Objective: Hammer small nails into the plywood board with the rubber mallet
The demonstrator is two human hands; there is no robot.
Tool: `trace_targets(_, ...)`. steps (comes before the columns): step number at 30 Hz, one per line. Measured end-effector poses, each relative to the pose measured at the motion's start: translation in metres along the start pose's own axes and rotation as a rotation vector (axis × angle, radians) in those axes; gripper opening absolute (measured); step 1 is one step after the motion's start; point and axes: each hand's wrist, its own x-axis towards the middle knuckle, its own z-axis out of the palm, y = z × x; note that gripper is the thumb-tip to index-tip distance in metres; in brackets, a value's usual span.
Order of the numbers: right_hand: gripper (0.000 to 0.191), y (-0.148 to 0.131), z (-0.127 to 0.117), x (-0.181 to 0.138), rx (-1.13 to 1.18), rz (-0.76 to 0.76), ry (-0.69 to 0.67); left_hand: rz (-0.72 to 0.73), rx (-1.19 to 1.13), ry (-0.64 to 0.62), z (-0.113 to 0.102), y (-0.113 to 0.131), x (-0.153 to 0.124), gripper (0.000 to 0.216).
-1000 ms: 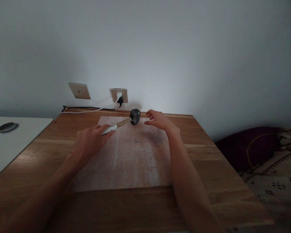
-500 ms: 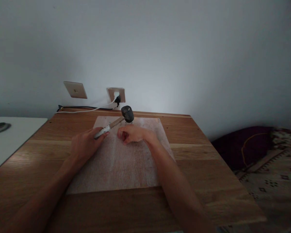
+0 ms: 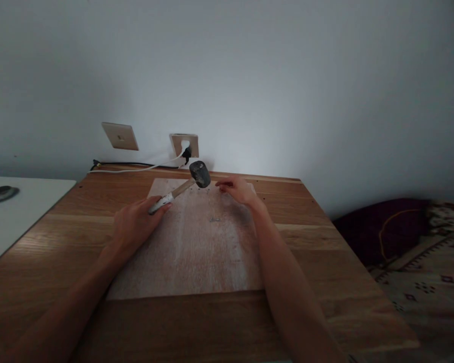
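Note:
My left hand [image 3: 138, 222] is closed round the white grip of a rubber mallet [image 3: 179, 189]. Its dark head points away, raised over the far part of a pale wooden board [image 3: 189, 257]. Over the board's far right part, my right hand [image 3: 237, 189] has its fingertips pinched together; whatever they hold is too small to make out. A few small metal pieces, perhaps nails [image 3: 215, 219], lie on the board between my hands. Several tiny dark marks or nails [image 3: 199, 189] show along the board's far edge, close to the mallet head.
The board lies on a wooden tabletop [image 3: 306, 262] against a white wall. A socket [image 3: 191, 143] with plugs has a white cable [image 3: 136, 170] running along the table's back edge. To the left is a white surface [image 3: 26, 212]; patterned fabric [image 3: 431, 282] lies to the right.
My right hand has moved right and farther away, toward the board's far edge, uncovering the small metal pieces. My left hand still holds the mallet in nearly the same place.

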Motion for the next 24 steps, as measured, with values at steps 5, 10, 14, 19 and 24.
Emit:
trace_targets(5,0.028,-0.002,0.013,0.003,-0.106,-0.007,-0.027,-0.008,-0.003,0.006,0.000,0.000,0.000,0.042)
trace_targets(10,0.027,-0.009,0.010,0.002,-0.198,-0.024,-0.037,-0.020,-0.016,-0.016,-0.002,0.002,-0.001,0.044)
trace_targets(14,0.021,-0.014,0.007,-0.001,-0.283,0.013,-0.024,-0.011,-0.004,-0.018,-0.003,0.001,0.000,0.044)
trace_targets(19,0.014,-0.019,0.010,-0.003,-0.349,0.054,0.015,-0.007,-0.019,-0.016,-0.004,0.001,0.003,0.044)
trace_targets(24,0.024,-0.020,0.001,-0.009,-0.345,0.100,0.024,0.030,-0.033,0.026,-0.008,0.014,0.006,0.042)
